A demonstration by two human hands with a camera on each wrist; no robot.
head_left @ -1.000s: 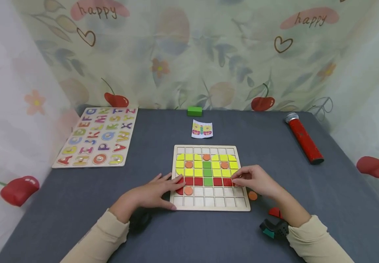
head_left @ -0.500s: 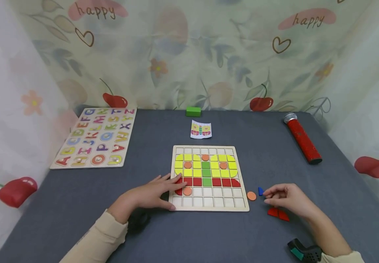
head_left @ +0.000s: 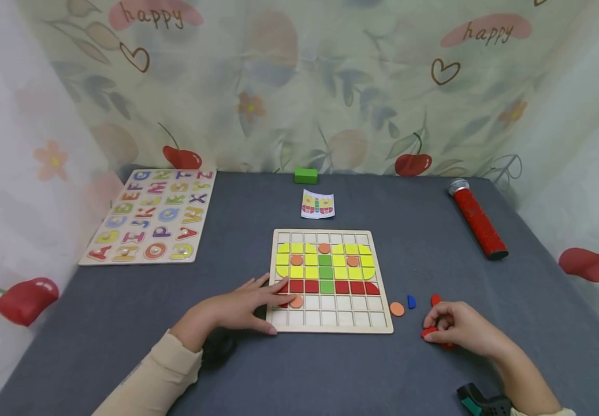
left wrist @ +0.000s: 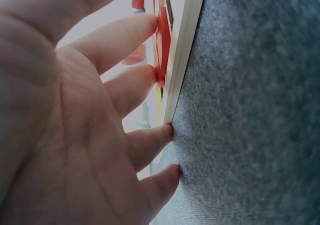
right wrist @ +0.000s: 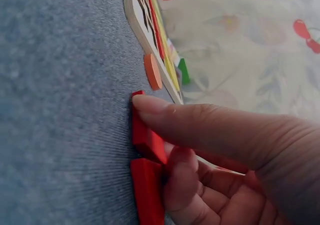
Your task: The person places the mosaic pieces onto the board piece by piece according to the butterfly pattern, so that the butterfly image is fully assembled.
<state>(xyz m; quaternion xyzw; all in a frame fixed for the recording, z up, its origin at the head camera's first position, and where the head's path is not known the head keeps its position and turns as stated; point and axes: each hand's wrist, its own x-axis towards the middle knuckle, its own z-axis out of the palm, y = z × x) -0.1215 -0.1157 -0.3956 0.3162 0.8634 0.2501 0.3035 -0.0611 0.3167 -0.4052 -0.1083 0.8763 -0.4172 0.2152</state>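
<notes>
My left hand (head_left: pixel 237 306) lies with spread fingers on the left edge of a wooden grid board (head_left: pixel 348 319). Its fingertips touch red pieces there, seen edge-on in the left wrist view as a red piece (left wrist: pixel 163 47). Yellow, red, green and orange pieces fill the board's upper and middle cells. To the right of the board, my right hand (head_left: pixel 460 329) pinches a red quarter-round piece (right wrist: pixel 145 135) between thumb and fingers, close to the cloth. Another red piece (right wrist: pixel 146 192) lies beside it. An orange disc (head_left: pixel 397 309) and a blue half-round piece (head_left: pixel 411 301) lie nearby.
A pattern card (head_left: pixel 317 204) and a green block (head_left: pixel 306 175) are behind the board. At the left is an alphabet puzzle board (head_left: pixel 148 222); a red microphone (head_left: pixel 478 219) lies at the back right. A patterned curtain (head_left: pixel 299 86) closes off the table's rear.
My right hand left the board's right side, where a red piece now sits, moved to the loose pieces and now pinches a red one. The left hand stays in place.
</notes>
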